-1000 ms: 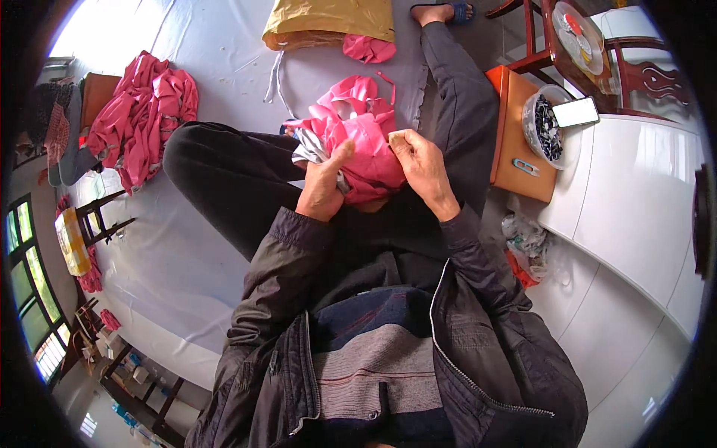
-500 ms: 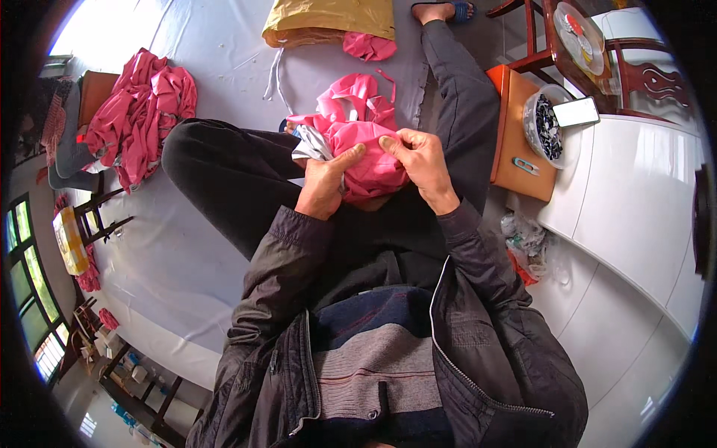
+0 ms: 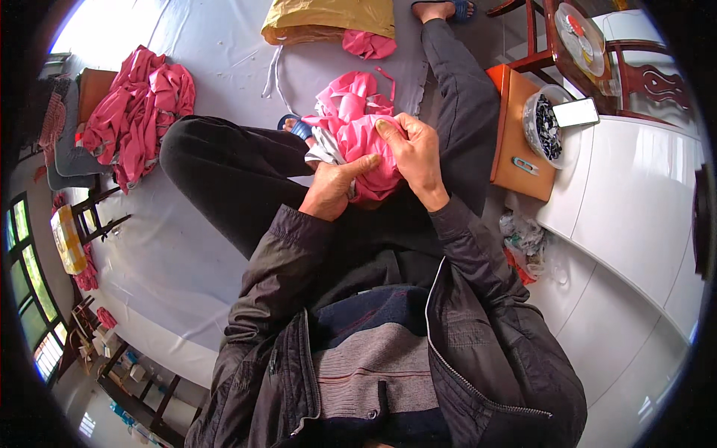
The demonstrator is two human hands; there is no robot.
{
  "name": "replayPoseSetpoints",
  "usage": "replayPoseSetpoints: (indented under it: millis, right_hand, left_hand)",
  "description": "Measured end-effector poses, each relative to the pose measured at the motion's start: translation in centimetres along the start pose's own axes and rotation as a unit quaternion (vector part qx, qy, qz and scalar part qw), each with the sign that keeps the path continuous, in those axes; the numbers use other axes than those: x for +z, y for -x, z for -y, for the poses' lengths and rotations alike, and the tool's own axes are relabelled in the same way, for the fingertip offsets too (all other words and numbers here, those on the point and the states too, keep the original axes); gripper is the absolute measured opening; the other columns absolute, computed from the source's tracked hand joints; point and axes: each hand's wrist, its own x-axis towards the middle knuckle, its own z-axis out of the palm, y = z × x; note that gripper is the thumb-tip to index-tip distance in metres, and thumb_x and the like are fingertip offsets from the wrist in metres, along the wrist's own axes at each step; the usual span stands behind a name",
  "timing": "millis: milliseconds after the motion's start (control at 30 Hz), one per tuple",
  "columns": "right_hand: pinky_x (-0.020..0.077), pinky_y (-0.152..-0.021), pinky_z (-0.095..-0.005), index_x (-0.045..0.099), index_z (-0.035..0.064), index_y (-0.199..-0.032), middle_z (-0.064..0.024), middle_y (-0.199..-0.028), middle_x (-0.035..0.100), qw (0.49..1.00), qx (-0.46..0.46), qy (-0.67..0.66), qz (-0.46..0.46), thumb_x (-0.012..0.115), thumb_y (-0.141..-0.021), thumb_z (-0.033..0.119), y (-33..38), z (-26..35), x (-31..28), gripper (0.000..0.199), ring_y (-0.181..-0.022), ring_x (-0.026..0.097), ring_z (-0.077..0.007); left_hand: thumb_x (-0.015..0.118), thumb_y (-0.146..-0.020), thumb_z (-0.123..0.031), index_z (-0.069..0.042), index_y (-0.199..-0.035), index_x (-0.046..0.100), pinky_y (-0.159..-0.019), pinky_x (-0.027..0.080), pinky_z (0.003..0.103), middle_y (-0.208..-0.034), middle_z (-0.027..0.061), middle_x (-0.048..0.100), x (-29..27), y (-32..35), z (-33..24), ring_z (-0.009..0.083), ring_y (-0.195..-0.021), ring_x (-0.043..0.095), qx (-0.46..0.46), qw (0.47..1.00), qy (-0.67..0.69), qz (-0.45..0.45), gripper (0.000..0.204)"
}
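Observation:
A bunched piece of pink fabric (image 3: 362,142) with a whitish-grey underside lies over my lap, and both hands grip it. My left hand (image 3: 332,187) pinches its near left edge, thumb on top and fingers hidden beneath. My right hand (image 3: 418,157) grasps the right side, its thumb pressing on the cloth close to the left thumb. Loose folds and a thin pink strap (image 3: 386,75) spread away past my hands onto the grey floor sheet. Whether anything small sits inside the folds, I cannot tell.
A heap of pink fabric (image 3: 142,112) is at the left. Ahead lies a gold bag (image 3: 328,19) with pink cloth (image 3: 370,45) at its mouth. To the right, a brown box (image 3: 515,134) bears a bowl of small black-and-white pieces (image 3: 549,127), a phone (image 3: 576,113) and thread snips (image 3: 525,165).
My hands and the pink fabric have shifted slightly, the left hand moving right. The right hand has turned and drawn closer to the left, bunching the cloth more. A blue slipper shows more beyond my knee.

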Motion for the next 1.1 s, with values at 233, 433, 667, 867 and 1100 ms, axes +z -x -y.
replayPoseSetpoints:
  millis: [233, 433, 667, 867, 1100]
  right_hand:
    - [0.0405, -0.057, -0.0321, 0.064, -0.0015, -0.085, -0.0083, -0.064, 0.051, 0.995, -0.029, 0.055, 0.08, 0.069, -0.098, 0.029, 0.0, -1.1, -1.4, 0.034, -0.064, 0.043, -0.007]
    - [0.0367, -0.055, -0.0295, 0.06, -0.0004, -0.081, 0.0006, -0.064, 0.046, 0.998, -0.018, -0.041, 0.043, 0.066, -0.101, 0.026, 0.2, -1.0, -0.9, 0.033, -0.066, 0.039, -0.0041]
    - [0.0367, -0.054, -0.0289, 0.061, -0.001, -0.079, 0.0021, -0.062, 0.045, 0.996, 0.007, -0.094, -0.003, 0.065, -0.1, 0.021, 0.1, -0.9, 0.0, 0.031, -0.064, 0.039, -0.0042]
    - [0.04, -0.055, -0.0314, 0.064, -0.0027, -0.081, -0.006, -0.06, 0.051, 0.999, -0.01, -0.024, -0.025, 0.067, -0.098, 0.022, 0.1, 0.0, -0.3, 0.03, -0.061, 0.044, -0.0057]
    - [0.0422, -0.055, -0.0342, 0.065, -0.0031, -0.082, -0.0149, -0.062, 0.057, 0.998, -0.028, 0.035, -0.04, 0.068, -0.097, 0.023, 0.1, 1.4, -0.4, 0.03, -0.058, 0.049, -0.0084]
  left_hand:
    - [0.072, -0.089, 0.004, 0.0, -0.131, 0.055, -0.095, 0.057, 0.038, -0.119, 0.01, 0.069, -0.1, -0.2, -0.7, 0.0224, -0.106, 0.069, -0.064, 0.994, 0.092, -0.005, 0.045]
    - [0.07, -0.095, -0.007, -0.001, -0.122, 0.063, -0.097, 0.056, 0.037, -0.115, 0.008, 0.071, -0.1, 0.1, -0.4, 0.0192, -0.107, 0.069, -0.068, 0.994, 0.078, -0.022, 0.028]
    - [0.068, -0.096, -0.008, -0.002, -0.122, 0.064, -0.1, 0.054, 0.038, -0.116, 0.0083, 0.071, -0.6, -0.3, -0.2, 0.0197, -0.107, 0.069, -0.09, 0.988, 0.128, -0.018, 0.027]
    - [0.069, -0.094, -0.002, 0.0, -0.12, 0.064, -0.096, 0.058, 0.039, -0.113, 0.0117, 0.072, -0.3, -0.4, -0.4, 0.0232, -0.105, 0.071, -0.097, 0.98, 0.173, -0.032, 0.027]
    - [0.069, -0.094, -0.001, 0.0, -0.117, 0.065, -0.096, 0.058, 0.038, -0.112, 0.0109, 0.072, -0.7, -0.5, -0.3, 0.0218, -0.104, 0.071, -0.122, 0.975, 0.185, -0.035, 0.024]
